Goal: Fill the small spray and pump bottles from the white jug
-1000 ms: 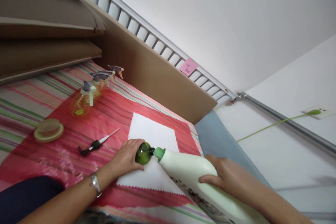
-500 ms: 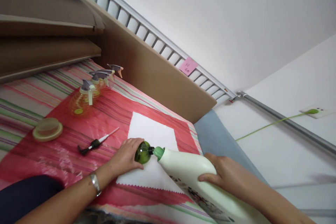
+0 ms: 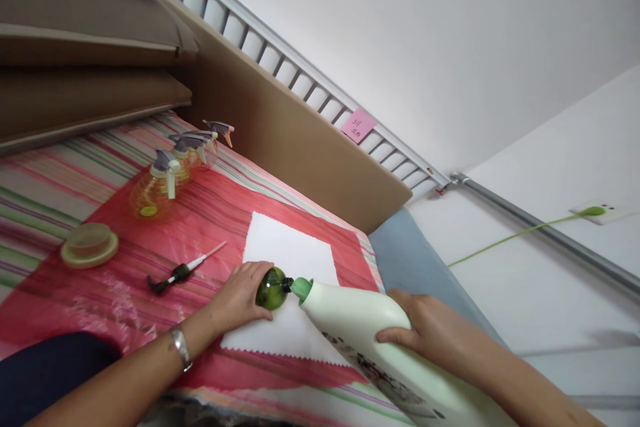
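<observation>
My left hand [image 3: 245,295] is wrapped around a small dark green pump bottle [image 3: 273,288], its neck pointing right. In my right hand [image 3: 425,327] is a large pale green refill bottle [image 3: 360,320], tilted so its green spout [image 3: 302,289] meets the small bottle's mouth. Whether liquid is flowing between them I cannot tell. Both bottles are above a white cloth [image 3: 285,247] with zigzag edges. The black pump head [image 3: 180,273] with its white tube lies left of my left hand.
Several clear spray bottles [image 3: 153,190] with grey triggers stand at the far left. A round yellowish lidded dish [image 3: 90,245] sits nearer. Red plastic sheeting [image 3: 150,253] covers the striped cloth [image 3: 45,213]. A brown board [image 3: 290,133] borders the back, with stacked brown cushions [image 3: 95,47] at the left.
Almost nothing differs. Both hands keep their holds, and the spout stays at the small bottle's mouth; the view has shifted very slightly.
</observation>
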The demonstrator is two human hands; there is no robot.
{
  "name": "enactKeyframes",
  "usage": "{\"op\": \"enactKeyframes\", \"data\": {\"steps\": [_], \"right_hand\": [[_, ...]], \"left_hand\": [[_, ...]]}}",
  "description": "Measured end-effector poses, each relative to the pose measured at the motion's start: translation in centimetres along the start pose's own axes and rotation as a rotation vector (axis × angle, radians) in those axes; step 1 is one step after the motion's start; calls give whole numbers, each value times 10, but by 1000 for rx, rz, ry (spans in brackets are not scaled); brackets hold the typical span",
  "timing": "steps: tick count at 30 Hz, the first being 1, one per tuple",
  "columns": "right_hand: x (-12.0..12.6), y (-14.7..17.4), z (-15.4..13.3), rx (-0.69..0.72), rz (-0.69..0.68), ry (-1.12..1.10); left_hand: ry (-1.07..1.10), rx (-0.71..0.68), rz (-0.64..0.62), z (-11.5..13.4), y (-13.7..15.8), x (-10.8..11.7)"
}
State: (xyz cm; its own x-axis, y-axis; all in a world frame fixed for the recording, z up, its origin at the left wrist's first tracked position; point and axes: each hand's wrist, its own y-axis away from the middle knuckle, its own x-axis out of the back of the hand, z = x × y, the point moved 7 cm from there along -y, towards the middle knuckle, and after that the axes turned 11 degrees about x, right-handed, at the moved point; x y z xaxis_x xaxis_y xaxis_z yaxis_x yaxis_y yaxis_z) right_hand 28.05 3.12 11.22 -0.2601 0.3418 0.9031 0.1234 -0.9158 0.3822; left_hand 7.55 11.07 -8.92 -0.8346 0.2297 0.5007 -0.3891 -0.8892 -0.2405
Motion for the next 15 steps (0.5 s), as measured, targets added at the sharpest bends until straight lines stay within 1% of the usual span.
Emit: {"op": "enactKeyframes", "data": {"steps": [8,12,15], "right_hand": [[-1,-1,1,1,-6,-14],[-2,1,4,-2,34,-52],[-10,2,6,-7,80,-100]], "left_hand": [[-3,9,-2,-3,-1,-2],[3,11,-8,-4,-1,-3],[2,32,7,-9,-2,-3]]}}
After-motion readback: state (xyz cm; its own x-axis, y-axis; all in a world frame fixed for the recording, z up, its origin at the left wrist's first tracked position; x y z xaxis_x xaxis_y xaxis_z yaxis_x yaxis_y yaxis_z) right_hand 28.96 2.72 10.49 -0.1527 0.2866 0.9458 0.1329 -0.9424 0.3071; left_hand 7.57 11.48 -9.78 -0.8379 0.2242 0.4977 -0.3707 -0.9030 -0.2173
